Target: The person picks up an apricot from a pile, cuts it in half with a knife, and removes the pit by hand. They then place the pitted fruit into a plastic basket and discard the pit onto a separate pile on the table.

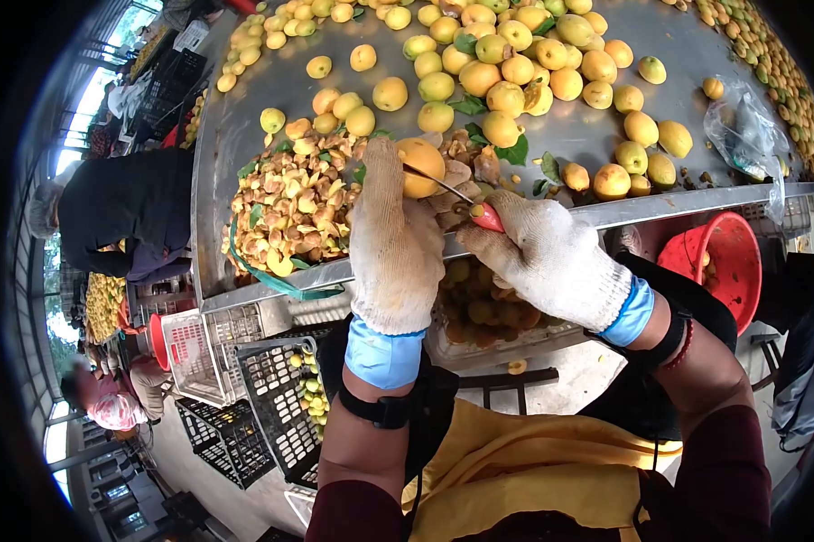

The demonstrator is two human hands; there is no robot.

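My left hand (393, 244), in a white knit glove over a blue one, grips a round yellow-orange fruit (422, 167) above the edge of the metal table (271, 99). My right hand (547, 257), gloved the same way, holds a small knife with a red handle (488, 217). Its thin blade (438, 183) lies against the fruit. A heap of cut peel and fruit pieces (294, 203) sits just left of my hands.
Many whole yellow fruits (506, 63) cover the far part of the table. A red bucket (718, 262) hangs at the right edge, a clear plastic bag (750, 135) above it. Plastic crates (271, 406) with fruit stand on the floor. Other people (122, 217) work at left.
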